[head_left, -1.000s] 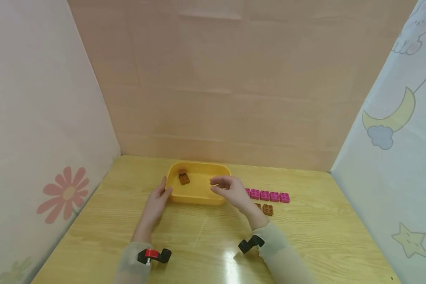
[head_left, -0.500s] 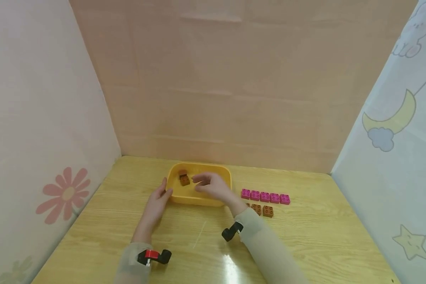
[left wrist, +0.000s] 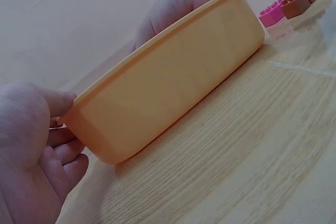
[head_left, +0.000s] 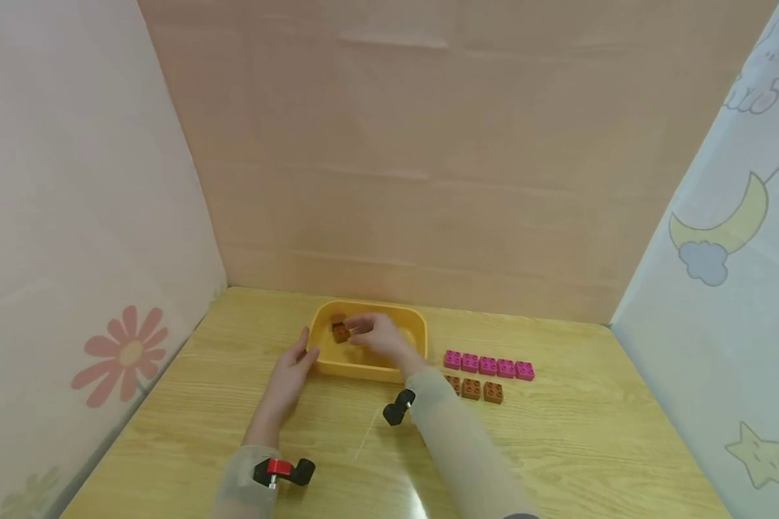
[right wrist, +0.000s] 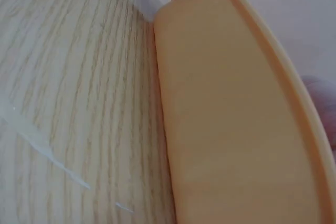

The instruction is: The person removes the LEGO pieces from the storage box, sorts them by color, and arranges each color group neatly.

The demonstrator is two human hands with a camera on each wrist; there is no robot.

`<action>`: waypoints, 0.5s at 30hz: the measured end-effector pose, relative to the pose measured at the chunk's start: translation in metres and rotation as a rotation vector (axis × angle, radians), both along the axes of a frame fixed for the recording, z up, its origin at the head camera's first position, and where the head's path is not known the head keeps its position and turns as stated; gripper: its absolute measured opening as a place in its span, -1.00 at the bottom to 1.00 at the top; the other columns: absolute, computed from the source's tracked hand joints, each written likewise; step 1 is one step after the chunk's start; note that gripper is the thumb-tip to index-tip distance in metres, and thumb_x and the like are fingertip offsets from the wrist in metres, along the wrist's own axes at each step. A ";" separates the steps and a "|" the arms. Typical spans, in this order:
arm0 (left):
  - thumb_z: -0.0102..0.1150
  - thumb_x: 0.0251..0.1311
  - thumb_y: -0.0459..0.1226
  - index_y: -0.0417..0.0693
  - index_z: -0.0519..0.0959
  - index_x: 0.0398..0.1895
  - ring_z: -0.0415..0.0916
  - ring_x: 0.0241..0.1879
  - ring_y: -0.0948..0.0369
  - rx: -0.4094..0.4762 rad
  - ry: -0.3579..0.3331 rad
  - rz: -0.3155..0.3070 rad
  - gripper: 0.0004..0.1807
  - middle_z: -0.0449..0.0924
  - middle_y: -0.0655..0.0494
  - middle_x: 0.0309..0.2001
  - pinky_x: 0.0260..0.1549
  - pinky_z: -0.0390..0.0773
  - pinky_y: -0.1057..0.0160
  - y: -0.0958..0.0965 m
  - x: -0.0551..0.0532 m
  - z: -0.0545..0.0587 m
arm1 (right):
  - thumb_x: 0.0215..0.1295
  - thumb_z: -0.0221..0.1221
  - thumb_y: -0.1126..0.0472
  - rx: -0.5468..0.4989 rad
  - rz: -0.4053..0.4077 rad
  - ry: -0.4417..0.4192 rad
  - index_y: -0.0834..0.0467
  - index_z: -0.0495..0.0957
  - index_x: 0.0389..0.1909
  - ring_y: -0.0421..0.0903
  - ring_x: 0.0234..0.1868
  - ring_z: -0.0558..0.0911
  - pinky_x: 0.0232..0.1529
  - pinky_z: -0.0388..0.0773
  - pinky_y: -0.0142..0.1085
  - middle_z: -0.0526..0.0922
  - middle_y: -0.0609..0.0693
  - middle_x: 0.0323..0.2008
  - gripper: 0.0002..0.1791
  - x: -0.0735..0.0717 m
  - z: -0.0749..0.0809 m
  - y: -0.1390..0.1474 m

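Note:
A yellow plastic tray (head_left: 366, 371) stands on the table. My left hand (head_left: 292, 371) grips its left end, thumb over the rim and fingers against the outer wall in the left wrist view. My right hand (head_left: 378, 337) reaches down into it from the right, thumb and fingers apart. Right at those fingertips, in the head view, lies a brown toy building brick (head_left: 340, 333), with another brown brick (head_left: 338, 318) behind it at the tray's left end. In the right wrist view the tray's wall (right wrist: 226, 103) hides most of that hand.
Right of the tray, several magenta bricks (head_left: 488, 365) form a row. In front of them is a shorter row of brown bricks (head_left: 471, 388), partly covered by the right sleeve. A pink backdrop (head_left: 389, 180) and light side walls enclose the table (head_left: 591, 418).
My right hand has moved left across the tray to the brown bricks, uncovering the left ends of both rows outside. My left hand keeps its grip on the tray's end.

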State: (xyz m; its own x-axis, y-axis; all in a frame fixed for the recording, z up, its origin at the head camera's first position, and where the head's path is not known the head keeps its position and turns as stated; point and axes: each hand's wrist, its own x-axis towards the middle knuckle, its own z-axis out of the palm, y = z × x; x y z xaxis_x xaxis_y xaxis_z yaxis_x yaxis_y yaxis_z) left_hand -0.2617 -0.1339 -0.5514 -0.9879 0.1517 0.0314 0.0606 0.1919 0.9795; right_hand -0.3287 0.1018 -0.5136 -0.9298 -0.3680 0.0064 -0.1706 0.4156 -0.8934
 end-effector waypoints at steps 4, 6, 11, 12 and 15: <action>-0.05 0.71 -0.11 -0.17 -0.02 0.73 -0.13 0.69 -0.06 0.010 0.001 0.000 -0.28 -0.12 0.01 0.73 0.65 -0.09 -0.09 0.001 -0.001 0.000 | 0.42 0.35 0.32 0.008 -0.030 -0.010 0.20 0.64 0.34 0.13 0.31 0.61 0.33 0.60 0.03 0.68 0.14 0.28 -0.52 -0.002 -0.003 -0.002; -0.05 0.71 -0.10 -0.16 -0.02 0.73 -0.14 0.69 -0.04 0.015 -0.003 0.000 -0.27 -0.12 0.02 0.73 0.65 -0.09 -0.08 0.001 -0.001 0.000 | 0.43 0.34 0.33 0.014 -0.019 -0.014 0.20 0.63 0.37 0.14 0.33 0.60 0.34 0.59 0.05 0.66 0.15 0.31 -0.50 -0.003 -0.003 -0.003; -0.04 0.71 -0.09 -0.17 -0.02 0.74 -0.15 0.70 -0.02 0.018 -0.014 -0.002 -0.26 -0.12 0.02 0.73 0.66 -0.09 -0.07 -0.001 0.000 0.000 | 0.42 0.33 0.37 0.054 0.028 0.002 0.23 0.61 0.38 0.12 0.30 0.64 0.32 0.62 -0.04 0.67 0.15 0.30 -0.49 -0.004 -0.005 -0.006; -0.04 0.71 -0.09 -0.18 -0.03 0.73 -0.15 0.69 -0.04 0.016 -0.011 -0.004 -0.26 -0.13 0.01 0.73 0.66 -0.09 -0.08 -0.001 0.000 0.000 | 0.42 0.34 0.38 0.059 0.029 0.007 0.24 0.62 0.37 0.12 0.29 0.65 0.30 0.62 -0.06 0.67 0.16 0.29 -0.50 -0.004 -0.006 -0.007; -0.05 0.71 -0.09 -0.19 -0.03 0.73 -0.16 0.69 -0.06 0.011 -0.010 -0.006 -0.26 -0.14 -0.02 0.73 0.65 -0.10 -0.11 -0.001 0.000 -0.001 | 0.41 0.35 0.38 0.074 0.028 0.015 0.26 0.62 0.35 0.11 0.26 0.66 0.28 0.64 -0.08 0.69 0.17 0.27 -0.50 -0.005 -0.008 -0.008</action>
